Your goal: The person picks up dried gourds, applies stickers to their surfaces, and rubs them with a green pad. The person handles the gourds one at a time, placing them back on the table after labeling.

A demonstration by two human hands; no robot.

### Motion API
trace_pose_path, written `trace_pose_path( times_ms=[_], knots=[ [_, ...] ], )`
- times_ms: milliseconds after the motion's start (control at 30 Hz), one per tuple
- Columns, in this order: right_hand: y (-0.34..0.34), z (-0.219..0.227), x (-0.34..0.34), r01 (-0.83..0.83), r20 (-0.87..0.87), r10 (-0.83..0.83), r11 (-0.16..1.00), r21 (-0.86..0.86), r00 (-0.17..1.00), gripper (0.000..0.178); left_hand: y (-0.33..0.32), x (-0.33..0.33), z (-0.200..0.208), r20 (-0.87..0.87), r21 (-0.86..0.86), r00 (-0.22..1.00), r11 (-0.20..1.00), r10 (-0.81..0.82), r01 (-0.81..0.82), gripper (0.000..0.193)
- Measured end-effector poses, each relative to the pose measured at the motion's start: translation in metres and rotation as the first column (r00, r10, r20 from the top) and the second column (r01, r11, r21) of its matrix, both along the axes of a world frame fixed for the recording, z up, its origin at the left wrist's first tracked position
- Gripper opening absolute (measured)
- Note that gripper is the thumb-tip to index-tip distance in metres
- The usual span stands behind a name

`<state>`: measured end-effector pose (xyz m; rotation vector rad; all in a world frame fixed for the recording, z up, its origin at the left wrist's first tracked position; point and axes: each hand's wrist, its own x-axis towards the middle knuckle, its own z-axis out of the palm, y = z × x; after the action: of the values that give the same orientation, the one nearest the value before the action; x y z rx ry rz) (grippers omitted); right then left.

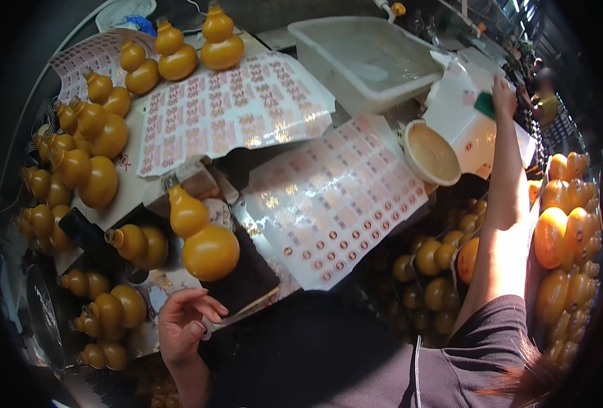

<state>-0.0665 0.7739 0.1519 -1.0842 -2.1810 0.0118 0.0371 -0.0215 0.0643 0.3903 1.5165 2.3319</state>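
My left hand (pixel 186 326) is at the near edge of the table, its fingers loosely curled toward the thumb. A small whitish bit shows at the fingertips, too small to make out. Just beyond it a glossy orange-yellow gourd-shaped bottle (pixel 209 251) leans on a folded cloth (pixel 191 178), beside a dark pad (pixel 250 272). My right arm reaches far to the right. There my right hand (pixel 504 98) is closed on a flat green piece (pixel 485 105), over white sheets (pixel 458 122). The fingers on it are partly hidden.
Two printed decal sheets (pixel 240 109) (pixel 342 197) lie across the table. A water-filled plastic tub (pixel 369 61) and a round cream bowl (pixel 432 153) stand beyond. Many gourd bottles (pixel 99 182) line the left; more fill crates (pixel 566 238) at right. Another person (pixel 545 105) is in the background.
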Motion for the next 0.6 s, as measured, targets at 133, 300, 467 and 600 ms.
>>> trace_pose_path(
  times_ms=[133, 300, 467, 600],
  knots=[
    [-0.147, 0.011, -0.055, -0.613, -0.659, 0.273, 0.703, -0.361, 0.701, 0.045, -0.001, 0.01, 0.003, -0.035, -0.039, 0.999, 0.999, 0.0, -0.001, 0.055],
    [-0.263, -0.034, -0.081, -0.857, -0.826, 0.234, 0.082, -0.509, 0.513, 0.049, -0.007, 0.022, 0.003, -0.076, -0.076, 0.994, 0.994, 0.077, -0.083, 0.043],
    [-0.346, -0.09, -0.046, -0.828, -0.857, 0.083, -0.226, -0.514, 0.509, 0.044, -0.011, -0.01, 0.076, -0.64, 0.119, 0.726, 0.966, 0.253, -0.232, 0.031],
    [-0.373, -0.133, -0.038, -0.767, -0.826, 0.063, -0.335, -0.547, 0.561, 0.043, -0.002, 0.01, 0.146, -0.732, 0.388, 0.528, 0.9, 0.431, -0.197, 0.029]
  ],
)
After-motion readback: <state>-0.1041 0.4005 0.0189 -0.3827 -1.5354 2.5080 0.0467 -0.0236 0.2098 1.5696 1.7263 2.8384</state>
